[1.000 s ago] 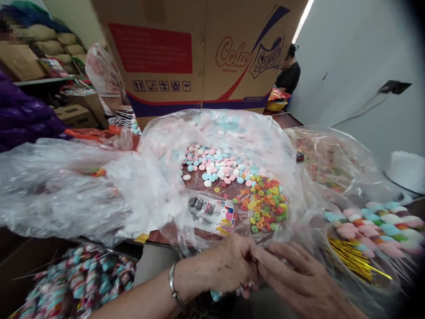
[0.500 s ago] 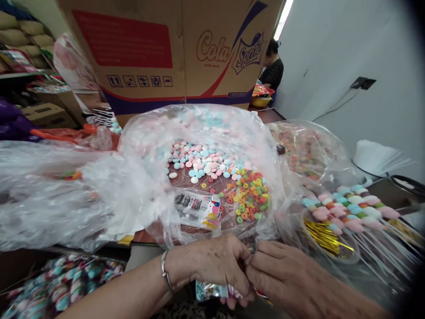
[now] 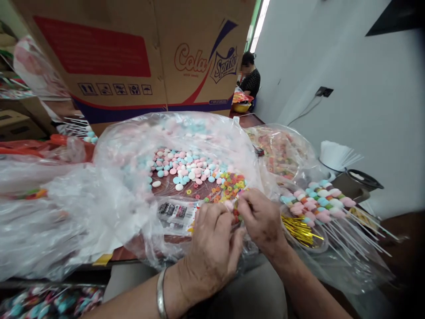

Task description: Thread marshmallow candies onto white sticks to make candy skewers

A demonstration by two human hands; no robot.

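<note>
Looks part-way: wrapped sweets (image 3: 53,305) lie lower left, several marshmallow skewers (image 3: 320,203), apparently unwrapped, lie right, by the gold twist ties (image 3: 297,231). Pastel candies (image 3: 189,170) and gummy rings (image 3: 232,184) sit loose beyond the hands. Left hand (image 3: 210,246) curls at the right end of the printed packets (image 3: 174,212), hiding it; right hand (image 3: 264,217) has fingers bent, pinch-like. Pale pink piece (image 3: 229,205) shows between them; can't tell which fingers, if any, grip it. Wrapped pile is cut off by the frame.
</note>
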